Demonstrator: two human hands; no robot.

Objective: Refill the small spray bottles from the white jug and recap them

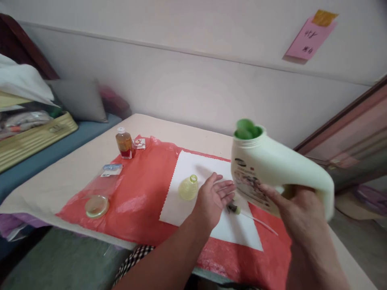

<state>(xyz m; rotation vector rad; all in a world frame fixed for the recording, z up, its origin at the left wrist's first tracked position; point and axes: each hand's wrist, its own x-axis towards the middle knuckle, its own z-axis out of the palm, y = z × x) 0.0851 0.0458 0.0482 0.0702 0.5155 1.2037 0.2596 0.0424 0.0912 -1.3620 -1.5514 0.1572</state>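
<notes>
My right hand (298, 211) grips the handle end of a large pale green jug (272, 167), held tilted above the table with its open green-lined mouth pointing up and left. My left hand (213, 197) hovers open just left of the jug, fingers spread over a white cloth (193, 169). A small yellow ribbed bottle (188, 187) stands on the cloth right beside my left hand. A pump head with a long thin tube (250, 215) lies on the cloth under the jug.
A red plastic sheet (142, 197) covers the beige table (69, 169). On it stand a small amber bottle (124, 142), a small packet (139, 143), a clear bag with a label (106, 177) and a round lid (96, 206). A bed with a pillow lies left.
</notes>
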